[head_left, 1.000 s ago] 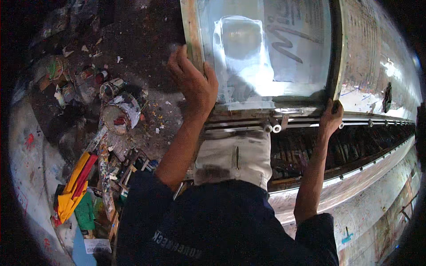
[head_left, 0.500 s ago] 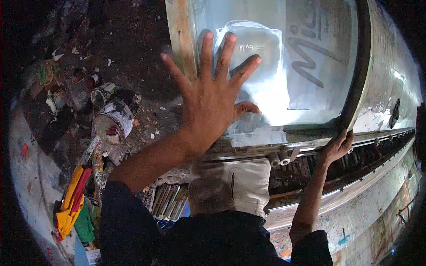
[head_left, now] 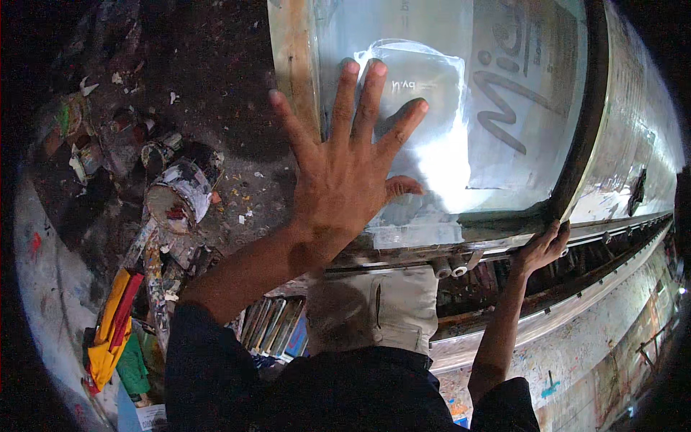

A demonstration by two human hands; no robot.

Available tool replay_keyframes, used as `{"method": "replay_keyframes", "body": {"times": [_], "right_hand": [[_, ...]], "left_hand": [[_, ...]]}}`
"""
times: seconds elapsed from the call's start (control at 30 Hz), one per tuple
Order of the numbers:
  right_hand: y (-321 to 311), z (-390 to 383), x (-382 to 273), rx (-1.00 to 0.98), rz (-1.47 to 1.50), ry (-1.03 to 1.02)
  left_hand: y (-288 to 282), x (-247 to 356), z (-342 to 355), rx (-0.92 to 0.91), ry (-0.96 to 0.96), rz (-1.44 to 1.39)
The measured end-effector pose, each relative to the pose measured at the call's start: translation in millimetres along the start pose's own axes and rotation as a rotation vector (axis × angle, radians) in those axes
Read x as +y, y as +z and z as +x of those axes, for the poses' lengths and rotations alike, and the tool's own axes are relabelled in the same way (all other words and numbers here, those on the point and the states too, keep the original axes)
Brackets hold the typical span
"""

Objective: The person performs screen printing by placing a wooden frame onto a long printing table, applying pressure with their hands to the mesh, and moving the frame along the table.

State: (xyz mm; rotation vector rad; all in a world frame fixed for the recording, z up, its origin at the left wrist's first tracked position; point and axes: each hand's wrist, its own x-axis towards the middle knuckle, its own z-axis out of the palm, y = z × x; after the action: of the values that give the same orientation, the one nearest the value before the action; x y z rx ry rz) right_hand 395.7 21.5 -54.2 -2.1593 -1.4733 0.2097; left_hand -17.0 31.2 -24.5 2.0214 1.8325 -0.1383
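Left hand point(head_left: 345, 180) spread wide, palm flat, fingers fanned over the near left part of the printing screen point(head_left: 461, 108), its thumb toward the lit mesh and its outer finger crossing the wooden frame edge point(head_left: 295, 65). Right hand point(head_left: 541, 248) curled over the screen's near right corner, fingers hooked round the dark frame where it meets the metal rail point(head_left: 619, 230); looks like a closed grip, though the fingertips are hidden behind the edge. Screen lies on the long print table point(head_left: 640, 122), lit from under, grey lettering on the mesh, a pale rectangular patch just beyond the left fingertips. Step in hand, as I judge it: seating or steadying the frame against the rail. To do it well, keep the left palm flat and its weight even so the mesh doesn't dent, press nearer the wood than the open mesh, and let the right hand hold the corner tight to the rail so the frame can't skew. Watch that the fingers don't smear the printed area. Left of the table, on the dark floor: paint can point(head_left: 183, 189) with stained label, other messy pots near it, yellow and red tool point(head_left: 115, 324) further down, stack of flat strips point(head_left: 270, 324) near the person's knee.
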Motion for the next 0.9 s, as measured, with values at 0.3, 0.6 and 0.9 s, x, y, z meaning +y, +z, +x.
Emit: {"method": "replay_keyframes", "body": {"times": [0.3, 0.6, 0.9], "right_hand": [[-1, -5, -14, -0.032, 0.004, -0.01], [-19, 21, -4, -0.237, 0.111, -0.061], [-79, 278, 138, -0.042, -0.188, -0.21]], "left_hand": [[7, -21, -17, 0.799, -0.274, -0.243], [-30, 3, -18, 0.624, -0.566, -0.576], [-17, 208, 155, 0.817, -0.421, -0.726]]}}
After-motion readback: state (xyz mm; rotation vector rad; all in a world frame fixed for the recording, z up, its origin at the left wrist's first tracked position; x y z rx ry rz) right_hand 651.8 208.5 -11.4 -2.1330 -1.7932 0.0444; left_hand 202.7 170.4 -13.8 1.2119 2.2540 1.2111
